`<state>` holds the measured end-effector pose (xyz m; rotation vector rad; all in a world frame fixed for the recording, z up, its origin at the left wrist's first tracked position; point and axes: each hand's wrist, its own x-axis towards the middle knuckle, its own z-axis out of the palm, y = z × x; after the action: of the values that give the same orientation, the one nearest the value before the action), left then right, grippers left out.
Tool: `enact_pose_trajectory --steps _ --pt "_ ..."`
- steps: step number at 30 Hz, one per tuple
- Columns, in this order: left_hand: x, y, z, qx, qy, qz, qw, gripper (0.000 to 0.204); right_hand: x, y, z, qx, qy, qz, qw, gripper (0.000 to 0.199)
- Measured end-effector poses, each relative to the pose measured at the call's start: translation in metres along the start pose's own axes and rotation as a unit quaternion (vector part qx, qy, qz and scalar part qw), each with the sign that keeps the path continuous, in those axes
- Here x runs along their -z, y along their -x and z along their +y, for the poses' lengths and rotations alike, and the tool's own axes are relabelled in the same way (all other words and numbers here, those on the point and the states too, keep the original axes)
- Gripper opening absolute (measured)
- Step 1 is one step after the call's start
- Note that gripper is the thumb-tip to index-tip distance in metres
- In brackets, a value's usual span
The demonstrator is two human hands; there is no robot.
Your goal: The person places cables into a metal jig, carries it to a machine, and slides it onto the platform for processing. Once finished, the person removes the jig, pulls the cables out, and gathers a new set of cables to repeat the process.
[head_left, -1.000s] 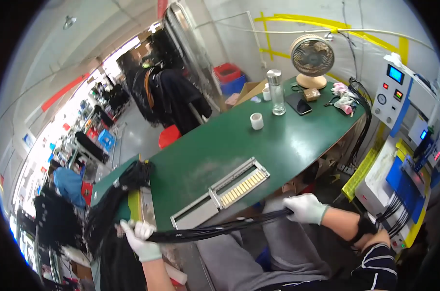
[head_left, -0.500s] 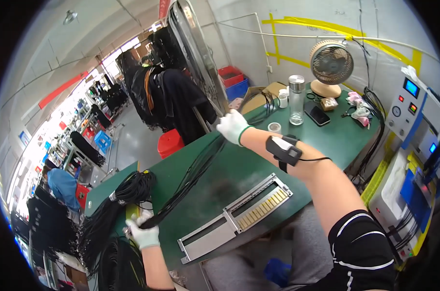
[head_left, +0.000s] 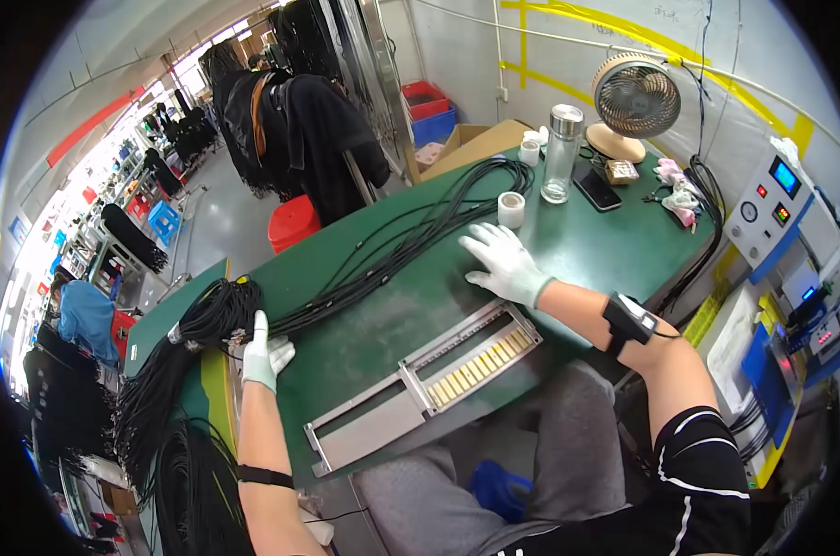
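Observation:
A long bundle of black cables (head_left: 392,260) lies across the green table, running from the left to the far middle. My left hand (head_left: 265,354), in a white glove, is open beside the near left end of that bundle, fingers apart. Over the table's middle my gloved right hand (head_left: 505,266) is spread open and holds nothing. Below it lies a long metal frame (head_left: 418,394) with two windows, the right one showing a row of gold-coloured strips (head_left: 478,369). A thick tied bunch of black cables (head_left: 218,315) hangs over the table's left end.
Around the far right stand a tape roll (head_left: 511,209), a glass bottle (head_left: 561,156), a phone (head_left: 597,189) and a beige fan (head_left: 635,97). A machine with gauges and displays (head_left: 765,209) is on the right. A red stool (head_left: 293,223) sits behind the table; coiled cables (head_left: 190,482) hang at lower left.
The cable bundle, earlier held stretched between both hands, now lies on the table. My right hand has let go and moved nearer and to the right; my left hand has opened and moved farther away.

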<state>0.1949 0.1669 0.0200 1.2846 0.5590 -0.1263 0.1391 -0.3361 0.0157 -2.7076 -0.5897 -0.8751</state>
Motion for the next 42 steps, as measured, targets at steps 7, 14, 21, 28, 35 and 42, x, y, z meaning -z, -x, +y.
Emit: enact_pose_trajectory --steps 7,14,21,28,35,42 --pt "-0.004 0.084 -0.067 -0.387 -0.430 -0.120 0.807 0.042 0.069 0.100 -0.034 -0.129 -0.075 -0.099 0.984 0.070" --pt "-0.022 0.165 -0.089 -0.467 -0.653 -0.181 0.568 0.072 0.045 0.109 -0.050 -0.125 -0.025 -0.001 0.992 0.082" --pt "-0.041 0.175 -0.091 -0.525 -0.663 -0.186 0.501 0.069 0.055 0.122 -0.051 -0.147 -0.029 -0.065 0.987 0.095" --pt "-0.038 0.164 -0.099 -0.500 -0.653 -0.176 0.542 0.067 0.041 0.121 -0.049 -0.153 -0.005 -0.029 0.988 0.089" --pt "-0.005 0.126 -0.106 -0.457 -0.654 -0.159 0.582 0.069 0.035 0.114 -0.052 -0.149 -0.023 -0.020 0.988 0.083" --pt "-0.008 0.131 -0.109 -0.470 -0.648 -0.161 0.577 0.066 0.033 0.119 -0.054 -0.159 -0.023 -0.009 0.987 0.080"
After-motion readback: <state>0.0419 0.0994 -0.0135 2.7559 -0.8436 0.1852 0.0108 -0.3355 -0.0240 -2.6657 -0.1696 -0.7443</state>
